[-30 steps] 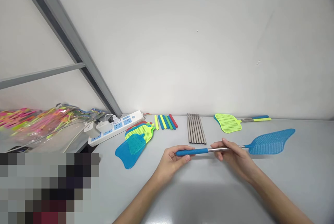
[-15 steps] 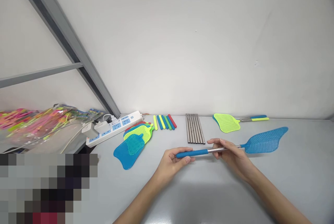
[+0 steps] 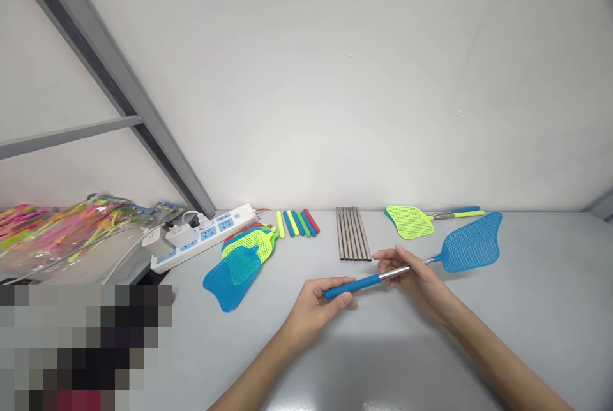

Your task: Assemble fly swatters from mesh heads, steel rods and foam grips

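Observation:
Between my hands, above the grey table, is a blue fly swatter [image 3: 472, 243] with a metal rod and a blue grip. My left hand [image 3: 318, 306] is closed round the end of the blue grip. Farther right, my right hand [image 3: 416, 280] has its fingers and thumb about the metal rod, near the swatter head. A row of metal tubes [image 3: 353, 234] lies just beyond my hands. Left of these tubes are several coloured grips [image 3: 297, 223]. Loose swatter heads, a blue one [image 3: 230, 286] and a yellow-green one [image 3: 253, 242] among them, overlap at the left.
Two swatters, the upper one yellow-green [image 3: 410, 222], lie by the wall at the right. A white power strip [image 3: 204, 239] with plugs and cables sits at the left. Plastic-bagged colourful items [image 3: 86, 226] lie beyond it, near a grey metal frame [image 3: 158, 143].
The blue swatter has turned so that its flat face shows more, and its head has come a little left with the far end raised. Both hands keep their hold; the view has shifted slightly.

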`<action>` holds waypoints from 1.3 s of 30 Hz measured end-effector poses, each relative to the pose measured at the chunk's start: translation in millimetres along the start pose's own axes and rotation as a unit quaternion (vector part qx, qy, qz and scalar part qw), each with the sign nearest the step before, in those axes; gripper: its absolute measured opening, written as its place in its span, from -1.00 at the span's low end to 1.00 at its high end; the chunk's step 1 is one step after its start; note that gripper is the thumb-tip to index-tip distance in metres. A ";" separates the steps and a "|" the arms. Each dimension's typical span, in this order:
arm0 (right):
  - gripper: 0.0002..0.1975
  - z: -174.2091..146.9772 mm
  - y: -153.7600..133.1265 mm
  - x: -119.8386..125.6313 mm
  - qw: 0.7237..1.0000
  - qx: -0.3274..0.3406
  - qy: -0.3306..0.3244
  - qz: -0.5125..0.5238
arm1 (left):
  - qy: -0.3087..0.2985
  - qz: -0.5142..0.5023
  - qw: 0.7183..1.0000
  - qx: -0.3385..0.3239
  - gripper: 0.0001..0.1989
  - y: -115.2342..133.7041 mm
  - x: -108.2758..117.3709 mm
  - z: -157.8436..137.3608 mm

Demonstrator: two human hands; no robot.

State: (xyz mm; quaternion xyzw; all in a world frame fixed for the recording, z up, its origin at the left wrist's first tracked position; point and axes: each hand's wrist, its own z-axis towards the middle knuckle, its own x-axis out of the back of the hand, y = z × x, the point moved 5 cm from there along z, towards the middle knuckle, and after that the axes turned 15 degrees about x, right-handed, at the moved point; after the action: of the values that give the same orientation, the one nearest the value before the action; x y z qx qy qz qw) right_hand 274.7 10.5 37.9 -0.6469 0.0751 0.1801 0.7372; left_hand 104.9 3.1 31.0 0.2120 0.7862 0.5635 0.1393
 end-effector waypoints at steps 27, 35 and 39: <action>-0.71 -2.2 2.4 -4.8 0.995 0.004 0.033 0.099 | -0.078 -0.145 0.982 0.093 -0.69 -19.3 -18.8 1.4; -0.80 4.2 4.5 16.5 0.958 0.047 0.151 0.238 | -0.127 -0.202 0.960 0.150 -0.75 -22.6 -26.4 -1.2; -0.81 2.5 4.9 11.3 0.970 0.040 0.131 0.201 | -0.096 -0.163 0.971 0.144 -0.72 -26.7 -27.1 1.4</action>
State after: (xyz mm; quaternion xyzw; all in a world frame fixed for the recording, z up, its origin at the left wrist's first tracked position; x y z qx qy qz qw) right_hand 283.1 15.3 29.8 -0.6064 0.3067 0.2354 0.6948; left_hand 124.5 -16.4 4.8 0.1523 0.8660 0.3908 0.2723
